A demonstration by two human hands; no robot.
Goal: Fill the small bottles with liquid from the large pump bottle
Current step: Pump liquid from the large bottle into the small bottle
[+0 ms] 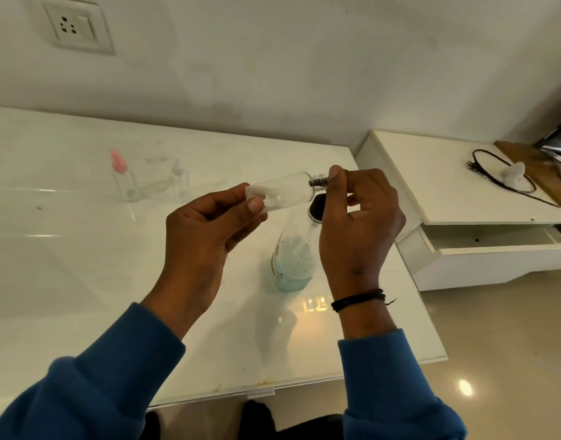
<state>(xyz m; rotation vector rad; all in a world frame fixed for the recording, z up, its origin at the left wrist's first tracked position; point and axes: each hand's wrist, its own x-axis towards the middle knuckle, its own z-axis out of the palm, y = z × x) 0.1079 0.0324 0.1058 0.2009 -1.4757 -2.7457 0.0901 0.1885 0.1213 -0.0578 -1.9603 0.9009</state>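
My left hand (206, 230) grips the base of a small clear bottle (285, 193), holding it level above the white table (82, 249). The bottle's threaded neck is bare and points right. My right hand (358, 223) has its fingers curled, and its thumb and fingertips pinch at the bottle's mouth; whether a cap sits in those fingers is hidden. Below my right hand the large bottle (293, 265) stands on the table with blue-green liquid in its lower part, its dark top (315, 211) half hidden by my hand.
At the table's back left stand a pink-capped small bottle (124, 181) and a clear small bottle (181, 182). A low white cabinet (431, 185) to the right carries a black cable (494, 173) and has an open drawer (494, 242). A wall socket (76, 27) is at upper left.
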